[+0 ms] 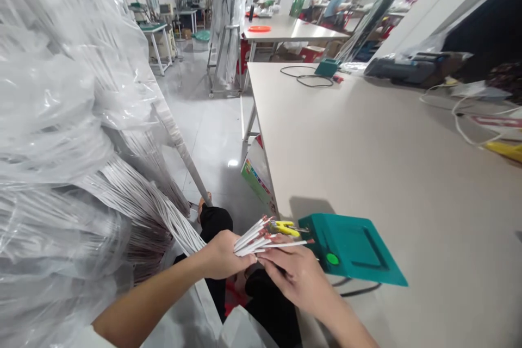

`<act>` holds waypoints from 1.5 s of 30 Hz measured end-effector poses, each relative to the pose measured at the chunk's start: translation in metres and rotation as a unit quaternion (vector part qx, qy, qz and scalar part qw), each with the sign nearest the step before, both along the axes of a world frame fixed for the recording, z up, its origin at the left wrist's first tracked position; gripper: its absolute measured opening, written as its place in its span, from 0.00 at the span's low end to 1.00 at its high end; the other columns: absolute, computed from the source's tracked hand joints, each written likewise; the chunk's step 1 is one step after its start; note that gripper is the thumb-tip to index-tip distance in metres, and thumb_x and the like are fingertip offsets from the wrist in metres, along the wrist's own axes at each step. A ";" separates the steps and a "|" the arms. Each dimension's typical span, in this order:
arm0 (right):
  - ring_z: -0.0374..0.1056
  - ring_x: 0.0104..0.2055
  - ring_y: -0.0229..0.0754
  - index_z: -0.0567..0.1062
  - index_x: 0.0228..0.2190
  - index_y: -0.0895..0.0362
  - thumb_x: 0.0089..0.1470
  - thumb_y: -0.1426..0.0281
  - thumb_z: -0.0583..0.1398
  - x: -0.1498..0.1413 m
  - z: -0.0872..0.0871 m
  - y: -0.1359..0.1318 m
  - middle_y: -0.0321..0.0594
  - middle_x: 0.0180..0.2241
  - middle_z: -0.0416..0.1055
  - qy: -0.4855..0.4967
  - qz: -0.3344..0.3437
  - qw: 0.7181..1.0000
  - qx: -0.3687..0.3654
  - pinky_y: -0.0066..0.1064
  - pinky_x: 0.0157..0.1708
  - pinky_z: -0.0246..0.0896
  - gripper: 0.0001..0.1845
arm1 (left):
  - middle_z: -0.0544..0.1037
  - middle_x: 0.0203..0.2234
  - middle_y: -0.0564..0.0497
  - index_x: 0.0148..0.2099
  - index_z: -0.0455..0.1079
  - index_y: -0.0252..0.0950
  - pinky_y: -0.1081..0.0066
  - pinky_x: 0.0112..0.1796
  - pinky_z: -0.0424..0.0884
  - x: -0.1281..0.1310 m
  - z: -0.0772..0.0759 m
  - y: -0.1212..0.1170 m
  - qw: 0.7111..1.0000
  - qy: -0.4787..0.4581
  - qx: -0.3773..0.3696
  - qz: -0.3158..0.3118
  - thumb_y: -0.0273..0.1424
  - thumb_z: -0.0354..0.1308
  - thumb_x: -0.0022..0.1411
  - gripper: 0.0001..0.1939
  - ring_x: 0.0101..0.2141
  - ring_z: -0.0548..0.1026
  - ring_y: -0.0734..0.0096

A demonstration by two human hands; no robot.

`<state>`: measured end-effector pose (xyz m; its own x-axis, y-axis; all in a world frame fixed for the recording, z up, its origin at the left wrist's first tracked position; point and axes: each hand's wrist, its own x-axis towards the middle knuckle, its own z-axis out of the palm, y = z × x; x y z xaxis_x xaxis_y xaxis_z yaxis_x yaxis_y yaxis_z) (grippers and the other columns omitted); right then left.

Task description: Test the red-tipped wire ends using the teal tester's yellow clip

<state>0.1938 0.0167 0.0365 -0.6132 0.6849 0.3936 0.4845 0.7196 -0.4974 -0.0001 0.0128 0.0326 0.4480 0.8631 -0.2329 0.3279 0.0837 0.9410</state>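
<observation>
My left hand point(222, 254) is closed round a bundle of white cables point(255, 236) whose ends fan out to the right. The cables run back left into a large hanging mass of white cables point(134, 201) wrapped in clear plastic. My right hand point(296, 272) pinches the cable ends from below, fingers pressed on them. The cable tips show red and yellow point(283, 227) parts. Just right of the tips a teal box point(353, 247) with a green button point(333, 259) sits at the near corner of the beige table point(387, 163).
A second teal box point(327, 67) and a looped black cord point(310, 79) lie at the table's far end. A black machine point(403, 68) and white wires point(468, 114) sit at the right. Clear plastic sheeting point(53, 76) fills the left. People sit at far tables point(334, 5).
</observation>
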 end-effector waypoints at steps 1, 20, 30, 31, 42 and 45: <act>0.71 0.36 0.41 0.76 0.34 0.52 0.53 0.75 0.57 -0.001 0.002 -0.001 0.40 0.32 0.75 -0.017 0.004 1.000 0.022 0.32 0.37 0.68 0.09 | 0.60 0.16 0.57 0.22 0.63 0.33 0.76 0.23 0.56 0.001 0.000 0.000 1.000 0.000 -0.010 0.006 0.29 0.54 0.52 0.08 0.21 0.59 0.77; 0.72 0.28 0.37 0.79 0.34 0.46 0.51 0.75 0.61 0.009 -0.031 -0.010 0.34 0.26 0.76 -0.020 -0.073 0.986 0.149 0.28 0.30 0.70 0.12 | 0.61 0.14 0.58 0.21 0.61 0.34 0.76 0.22 0.57 0.011 0.007 -0.010 0.978 -0.063 -0.037 0.194 0.35 0.56 0.53 0.14 0.19 0.58 0.80; 0.72 0.34 0.40 0.79 0.32 0.52 0.53 0.66 0.59 -0.001 0.005 0.003 0.41 0.32 0.76 0.199 -0.147 0.954 -0.170 0.33 0.35 0.69 0.08 | 0.70 0.21 0.52 0.25 0.69 0.33 0.74 0.29 0.64 0.007 0.001 -0.012 0.986 -0.018 0.015 0.166 0.34 0.57 0.54 0.10 0.26 0.68 0.72; 0.72 0.34 0.40 0.79 0.32 0.52 0.53 0.66 0.59 -0.002 0.007 0.005 0.41 0.32 0.76 0.191 -0.115 0.956 -0.189 0.33 0.36 0.69 0.08 | 0.71 0.21 0.52 0.26 0.70 0.32 0.74 0.29 0.64 0.006 -0.001 -0.013 0.987 -0.015 0.019 0.160 0.34 0.57 0.54 0.10 0.27 0.69 0.71; 0.68 0.27 0.36 0.77 0.27 0.53 0.52 0.68 0.59 -0.005 0.015 0.011 0.37 0.25 0.73 0.152 0.016 0.957 -0.246 0.28 0.27 0.65 0.06 | 0.70 0.17 0.53 0.24 0.72 0.32 0.74 0.24 0.62 0.000 0.015 -0.008 0.990 -0.102 -0.044 0.092 0.33 0.58 0.52 0.10 0.21 0.67 0.75; 0.65 0.24 0.34 0.76 0.26 0.55 0.48 0.66 0.63 -0.016 0.009 0.004 0.37 0.27 0.71 0.295 -0.037 0.888 -0.350 0.27 0.23 0.65 0.05 | 0.68 0.15 0.54 0.22 0.71 0.32 0.75 0.21 0.58 0.000 0.017 -0.006 0.981 -0.145 -0.070 0.108 0.34 0.60 0.51 0.11 0.18 0.64 0.78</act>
<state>0.1779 0.0204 0.0454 -0.3847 0.9184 0.0929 0.0242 0.1106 -0.9936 0.0000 0.0073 0.0494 0.3237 0.9136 -0.2461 0.0081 0.2574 0.9663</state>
